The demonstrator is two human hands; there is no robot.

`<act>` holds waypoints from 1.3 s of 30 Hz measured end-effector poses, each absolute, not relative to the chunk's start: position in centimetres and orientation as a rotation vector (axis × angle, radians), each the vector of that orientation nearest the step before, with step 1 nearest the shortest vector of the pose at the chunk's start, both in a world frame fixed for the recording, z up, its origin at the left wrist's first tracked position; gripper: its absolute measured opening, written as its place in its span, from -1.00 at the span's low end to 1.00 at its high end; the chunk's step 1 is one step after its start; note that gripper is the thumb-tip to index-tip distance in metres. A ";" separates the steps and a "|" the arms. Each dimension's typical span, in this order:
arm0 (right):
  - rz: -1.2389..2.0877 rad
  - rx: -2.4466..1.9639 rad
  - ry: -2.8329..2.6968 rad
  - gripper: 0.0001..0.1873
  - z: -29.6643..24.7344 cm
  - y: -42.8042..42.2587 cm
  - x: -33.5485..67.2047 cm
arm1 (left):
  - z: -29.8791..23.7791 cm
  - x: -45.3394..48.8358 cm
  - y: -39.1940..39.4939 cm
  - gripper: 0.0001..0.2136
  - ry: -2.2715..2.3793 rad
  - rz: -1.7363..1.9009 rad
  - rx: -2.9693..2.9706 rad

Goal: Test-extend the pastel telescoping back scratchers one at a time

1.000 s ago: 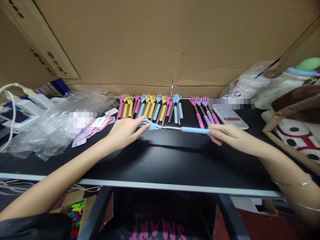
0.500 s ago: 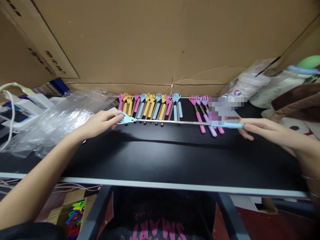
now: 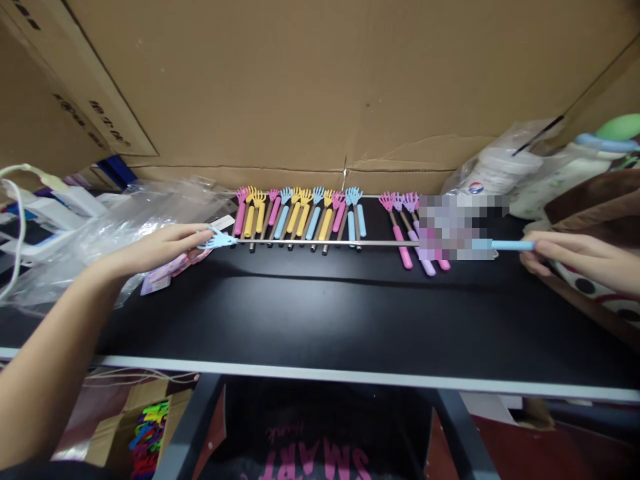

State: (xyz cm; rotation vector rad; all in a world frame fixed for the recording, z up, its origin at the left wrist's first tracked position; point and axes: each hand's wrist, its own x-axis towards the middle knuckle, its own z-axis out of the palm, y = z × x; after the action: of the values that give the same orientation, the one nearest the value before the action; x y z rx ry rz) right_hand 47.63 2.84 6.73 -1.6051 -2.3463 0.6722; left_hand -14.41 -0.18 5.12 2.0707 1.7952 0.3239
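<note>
Backscratcher (image 3: 377,243) with a light blue head (image 3: 219,240) and handle (image 3: 513,245) stretches level above the black table (image 3: 320,327), held at both ends, its long thin metal rod (image 3: 395,243) casting a narrow shadow (image 3: 320,279) on the tabletop. The left hand (image 3: 167,247) pinches the claw-shaped head between thumb and fingers, out at the left by some printed cards (image 3: 157,280). The right hand (image 3: 567,257) is closed around the outer end of the blue handle, in front of a brown bag (image 3: 590,200); a blurred patch hides the part where handle and rod meet.

Behind the rod, a row of short backscratchers (image 3: 295,219) in pink, yellow and blue lies side by side, their heads toward the cardboard wall (image 3: 300,87). To the right of that row, a smaller group of pink and purple backscratchers (image 3: 401,248) lies apart, partly covered by the same blur.

At the left of the table, clear plastic bags (image 3: 155,207) spread beside white plastic blocks (image 3: 83,202) and a white cable (image 3: 23,233). At the right, a lidded cup (image 3: 505,170) with a black straw (image 3: 540,135) stands in a clear bag (image 3: 457,180), next to a pale bottle (image 3: 585,167) with a green top (image 3: 620,127). Below the table edge, a cardboard box (image 3: 177,407) holds many small coloured pieces (image 3: 150,427), and black cloth (image 3: 320,407) with pink lettering (image 3: 334,465) shows between two dark bars (image 3: 193,420)
</note>
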 end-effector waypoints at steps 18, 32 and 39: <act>0.789 -1.308 -2.275 -0.45 4.4 0.8 37.2 | 4.2 -5.8 -0.5 -0.63 1.775 0.438 2.278; 0.791 -1.273 -2.277 -0.50 3.2 -0.1 32.7 | 3.4 -1.3 -0.9 -0.68 1.592 0.489 2.347; 0.621 -1.304 -2.489 -0.48 4.2 0.0 33.8 | 4.0 -2.0 -1.2 -0.66 1.709 0.304 2.410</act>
State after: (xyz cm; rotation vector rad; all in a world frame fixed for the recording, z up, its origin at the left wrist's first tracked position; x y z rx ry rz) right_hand 33.82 -0.03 4.17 -1.3039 -2.4888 0.6214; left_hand -2.02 -1.23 3.96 2.4103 1.7090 0.3038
